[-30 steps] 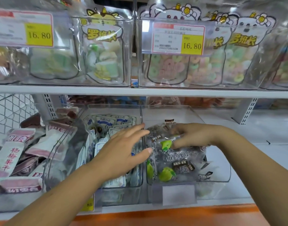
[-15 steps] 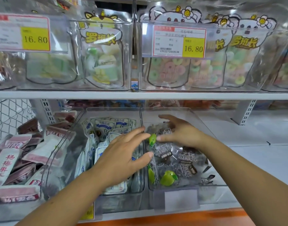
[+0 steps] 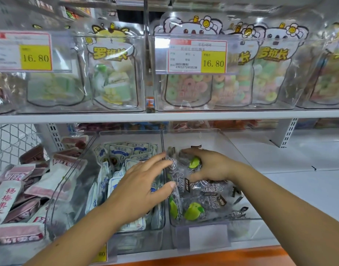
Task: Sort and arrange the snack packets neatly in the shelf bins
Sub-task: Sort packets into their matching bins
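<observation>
My right hand [image 3: 212, 167] curls round a plum packet [image 3: 181, 182] standing on edge at the left side of the right bin [image 3: 241, 156], its long axis running near to far. My left hand [image 3: 141, 189], fingers spread, hovers just left of it over the middle bin [image 3: 126, 234]. Through the clear wall I can't tell whether it touches the packet.
</observation>
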Available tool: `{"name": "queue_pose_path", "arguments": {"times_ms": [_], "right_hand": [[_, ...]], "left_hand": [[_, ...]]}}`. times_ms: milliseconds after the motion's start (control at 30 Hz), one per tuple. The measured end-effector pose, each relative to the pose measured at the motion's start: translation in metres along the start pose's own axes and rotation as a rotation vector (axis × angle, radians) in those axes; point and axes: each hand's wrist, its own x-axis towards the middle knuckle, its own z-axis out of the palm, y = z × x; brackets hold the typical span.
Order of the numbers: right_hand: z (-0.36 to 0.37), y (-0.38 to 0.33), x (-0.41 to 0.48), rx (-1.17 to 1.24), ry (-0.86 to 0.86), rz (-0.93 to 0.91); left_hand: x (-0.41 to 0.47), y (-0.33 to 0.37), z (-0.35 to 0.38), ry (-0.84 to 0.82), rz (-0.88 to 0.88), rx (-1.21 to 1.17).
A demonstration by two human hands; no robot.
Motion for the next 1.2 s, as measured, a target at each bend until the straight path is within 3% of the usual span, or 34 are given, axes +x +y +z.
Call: {"name": "queue_pose_path", "arguments": {"times_ms": [100,233,433,567,633,700,833,967,1200], "right_hand": [[0.006,-0.005,-0.001,0.119,0.091,-0.075],[0.004,-0.008,0.001,0.088,0.128,-0.054],[-0.045,0.002,-0.017,-0.372,0.012,0.204],[-0.032,-0.027,-0.018,-0.135,0.125,-0.040],[-0.016,-0.041,-0.010,-0.113,-0.025,-0.133],[0.002,-0.037,-0.003,-0.273,-0.178,-0.078],[0.009,-0.020,0.002,-0.530,-0.161,0.051],[-0.005,-0.012,0.003,-0.476,-0.072,0.056],[-0.030,0.001,-0.003,-0.335,-0.091,0.020]], "left_hand": [[0.000,0.000,0.000,0.007,-0.002,0.001],[0.000,-0.001,-0.001,0.004,-0.003,0.001],[0.000,-0.001,-0.001,-0.003,0.002,0.015],[0.000,0.001,-0.003,-0.012,-0.009,0.021],[0.000,0.002,-0.006,-0.015,-0.018,0.025],[-0.001,0.003,-0.010,-0.022,-0.018,0.055],[-0.003,0.004,-0.011,-0.039,-0.029,0.063],[-0.004,0.004,-0.012,-0.043,-0.033,0.060],[-0.001,0.004,-0.011,-0.035,-0.036,0.013]]}}
